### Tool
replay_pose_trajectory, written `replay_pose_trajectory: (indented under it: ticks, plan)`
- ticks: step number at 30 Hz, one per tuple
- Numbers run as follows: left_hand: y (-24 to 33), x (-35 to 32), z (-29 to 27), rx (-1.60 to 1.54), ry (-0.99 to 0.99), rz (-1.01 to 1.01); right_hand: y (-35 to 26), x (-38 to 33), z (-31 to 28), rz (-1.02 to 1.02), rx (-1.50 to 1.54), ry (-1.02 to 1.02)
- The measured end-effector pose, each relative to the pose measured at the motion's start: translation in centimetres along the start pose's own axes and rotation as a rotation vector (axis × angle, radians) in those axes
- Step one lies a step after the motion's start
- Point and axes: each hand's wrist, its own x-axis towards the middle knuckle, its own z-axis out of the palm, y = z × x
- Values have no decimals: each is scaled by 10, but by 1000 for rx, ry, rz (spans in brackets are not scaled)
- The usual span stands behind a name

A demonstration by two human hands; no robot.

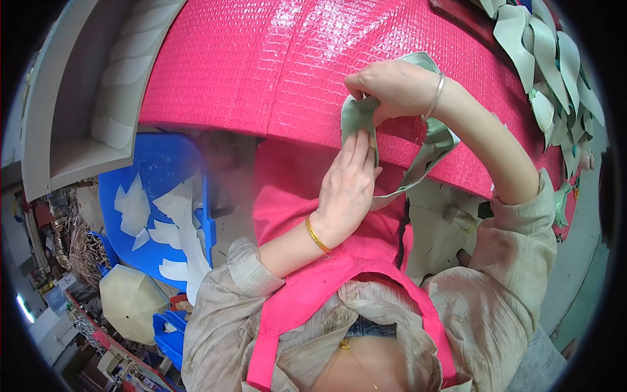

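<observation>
A pale green piece of thin, leather-like sheet (358, 119), curved into an open loop, lies over the near edge of the pink-covered table. Its grey-green inner side shows along the right part, which hangs below the edge. My left hand (346, 186) rests along the loop's left end, fingers straight and together on it, thumb at the side. Just beyond, my right hand (398, 88) is bent over the same piece, thumb and fingers closed at its upper left edge. Part of the piece passes beneath the right hand and wrist, hidden there.
Pink quilted sheeting covers the table (222, 72). Many pale green cut pieces (542, 55) are heaped at its far right. A grey open-fronted bin (85, 130) stands at the left, above a blue tub (137, 153) with white scraps. My pink apron (294, 307) meets the table edge.
</observation>
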Motion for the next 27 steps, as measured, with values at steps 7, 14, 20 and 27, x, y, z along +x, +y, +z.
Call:
replay_pose_trajectory:
  ticks: [7,14,20,27]
  plan:
    - [-4,-3,19,133,56,-12,19,20,4,84,-30,-25]
    - [-7,10,23,364,90,31,15,21,-3,112,-44,-102]
    - [-16,22,12,264,6,48,29,31,7,200,-115,-81]
    - [-33,36,16,184,119,214,41,22,-3,179,-17,-173]
